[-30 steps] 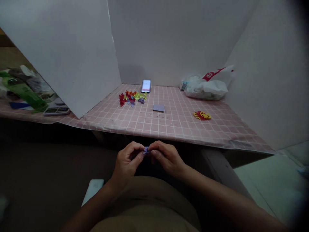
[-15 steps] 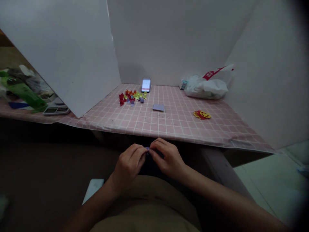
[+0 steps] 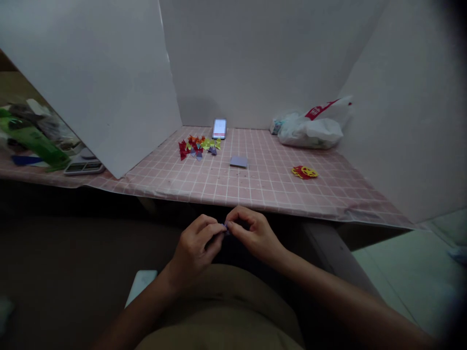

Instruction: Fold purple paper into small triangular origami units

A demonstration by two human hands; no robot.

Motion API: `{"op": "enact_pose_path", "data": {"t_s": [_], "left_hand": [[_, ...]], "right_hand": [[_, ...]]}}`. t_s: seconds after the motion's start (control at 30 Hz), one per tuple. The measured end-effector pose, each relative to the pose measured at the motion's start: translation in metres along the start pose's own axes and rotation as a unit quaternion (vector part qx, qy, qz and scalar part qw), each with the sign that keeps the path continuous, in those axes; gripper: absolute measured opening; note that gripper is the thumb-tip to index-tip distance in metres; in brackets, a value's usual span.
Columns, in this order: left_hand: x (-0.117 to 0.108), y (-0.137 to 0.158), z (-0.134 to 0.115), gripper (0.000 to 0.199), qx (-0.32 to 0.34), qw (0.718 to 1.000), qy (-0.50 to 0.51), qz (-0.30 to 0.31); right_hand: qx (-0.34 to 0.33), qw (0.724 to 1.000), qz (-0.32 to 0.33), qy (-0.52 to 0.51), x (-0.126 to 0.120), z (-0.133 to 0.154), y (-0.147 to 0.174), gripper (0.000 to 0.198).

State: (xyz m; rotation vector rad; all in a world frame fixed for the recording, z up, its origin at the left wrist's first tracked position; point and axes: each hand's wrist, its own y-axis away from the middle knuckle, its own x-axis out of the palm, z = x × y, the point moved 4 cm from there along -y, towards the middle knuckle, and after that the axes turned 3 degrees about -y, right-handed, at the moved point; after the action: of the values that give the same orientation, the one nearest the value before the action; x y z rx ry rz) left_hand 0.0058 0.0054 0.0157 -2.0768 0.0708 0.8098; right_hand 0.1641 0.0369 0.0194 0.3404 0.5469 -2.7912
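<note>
My left hand (image 3: pixel 200 243) and my right hand (image 3: pixel 253 233) meet in front of the table edge, above my lap. Between their fingertips they pinch a small purple piece of folded paper (image 3: pixel 226 226), mostly covered by the fingers. On the table beyond lies a flat stack of purple paper squares (image 3: pixel 238 162). To its left sits a cluster of small folded paper figures (image 3: pixel 199 146) in red, orange, yellow and purple.
A lit phone (image 3: pixel 219 129) leans against the back panel. At right are a white plastic bag (image 3: pixel 310 131) and red and yellow cut-out pieces (image 3: pixel 304 172). White panels (image 3: pixel 120 87) enclose the pink checked table (image 3: pixel 204 187). A digital scale (image 3: pixel 84 166) and green bottle (image 3: pixel 36 141) stand outside, left.
My fingers have shifted slightly on the purple paper, and the right fingertips have turned a little. The view has moved a touch; the table things stay put.
</note>
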Motion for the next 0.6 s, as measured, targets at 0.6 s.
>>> {"op": "enact_pose_path", "data": {"t_s": [0.6], "left_hand": [[-0.002,-0.006,-0.001,0.014,-0.063,0.998,-0.013,0.003]], "right_hand": [[-0.168,0.984,0.001,0.061,0.001,0.012,0.003,0.006]]}}
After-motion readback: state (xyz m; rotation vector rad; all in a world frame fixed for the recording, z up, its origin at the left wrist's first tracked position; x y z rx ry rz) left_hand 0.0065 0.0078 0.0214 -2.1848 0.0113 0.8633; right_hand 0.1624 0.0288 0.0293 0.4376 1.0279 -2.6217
